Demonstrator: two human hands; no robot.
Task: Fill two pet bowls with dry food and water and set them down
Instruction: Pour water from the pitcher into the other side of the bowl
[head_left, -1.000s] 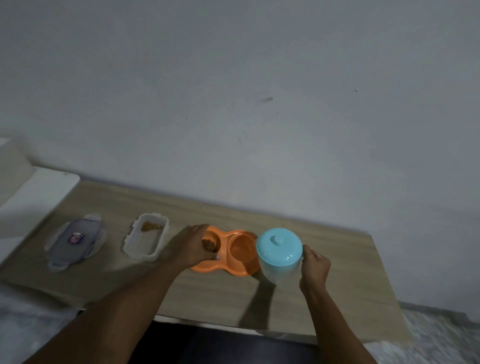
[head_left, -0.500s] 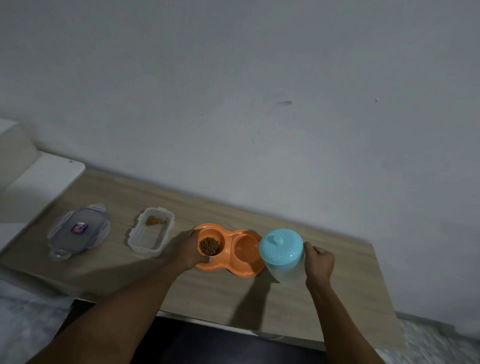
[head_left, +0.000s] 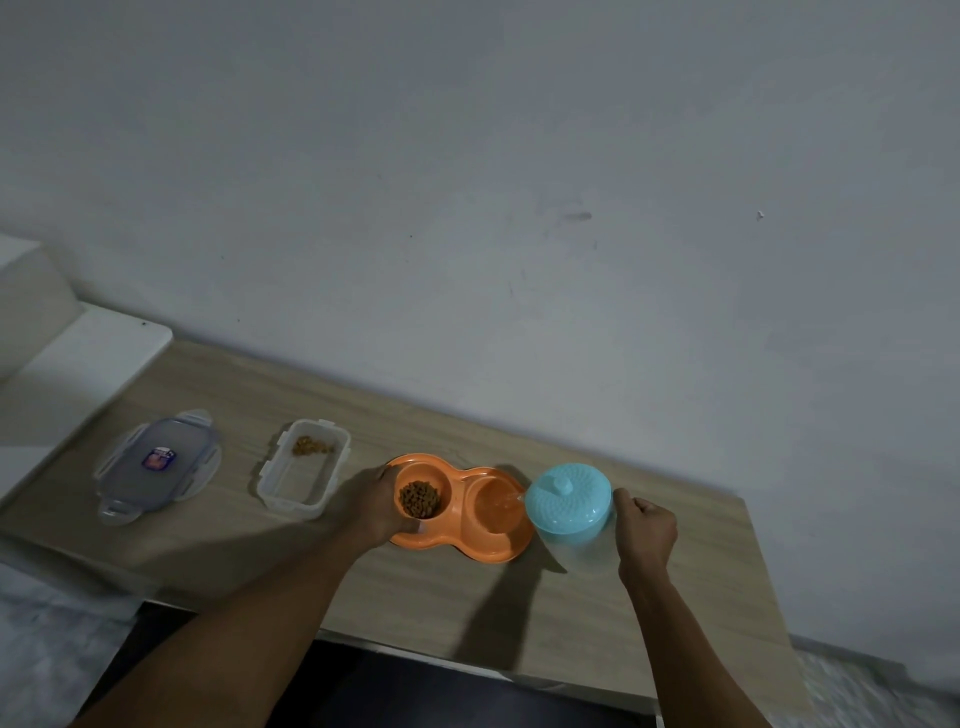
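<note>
An orange double pet bowl (head_left: 460, 540) lies on the wooden tabletop (head_left: 571, 613). Its left cup holds brown dry food (head_left: 420, 499); its right cup (head_left: 496, 506) takes a thin stream of water. My left hand (head_left: 376, 506) grips the bowl's left rim. My right hand (head_left: 647, 535) is closed around the handle of a clear water jug with a turquoise lid (head_left: 569, 506), tilted left with its spout over the right cup.
A clear food container (head_left: 304, 480) with a few kibbles stands left of the bowl. Its grey lid (head_left: 158, 465) lies further left. A white ledge (head_left: 78, 358) borders the table's left end; the wall runs along the back.
The jug has tilted further toward the right cup and water now flows from the spout. My left hand slid back off the food cup to the bowl's left rim.
</note>
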